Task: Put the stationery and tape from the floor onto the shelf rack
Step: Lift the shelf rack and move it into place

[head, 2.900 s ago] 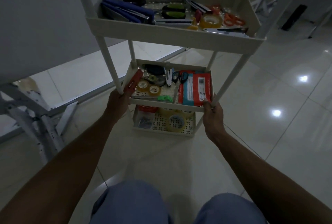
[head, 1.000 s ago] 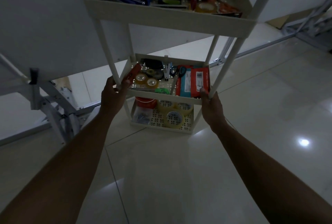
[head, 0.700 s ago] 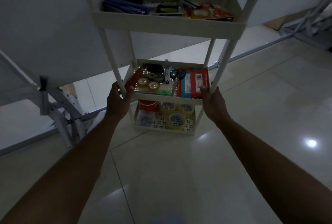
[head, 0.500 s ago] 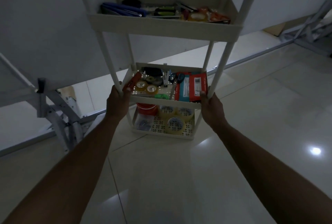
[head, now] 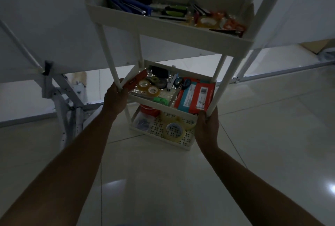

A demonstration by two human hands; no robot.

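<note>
A white three-tier shelf rack (head: 163, 30) stands tilted in front of me on the tiled floor. My left hand (head: 115, 99) grips its front left post at the middle tier. My right hand (head: 207, 126) grips the front right post and the tier's corner. The top tier holds blue staplers (head: 126, 6), green-handled cutters (head: 175, 11), a tape roll (head: 206, 22) and orange scissors (head: 233, 25). On the middle tier lie two small tape rolls (head: 147, 87), scissors (head: 186, 83) and red boxes (head: 197, 97). Large tape rolls (head: 174, 130) and a red container (head: 149, 110) sit in the bottom tier.
A white wall panel runs behind the rack. A folding metal frame (head: 61, 97) stands at the left on the floor. Cardboard (head: 315, 48) lies at the far right by the wall. Glossy floor tiles spread to the right and towards me.
Both hands have kept their grip on the rack's front posts. The rack has shifted and tilted a little, and my view has moved closer and turned slightly.
</note>
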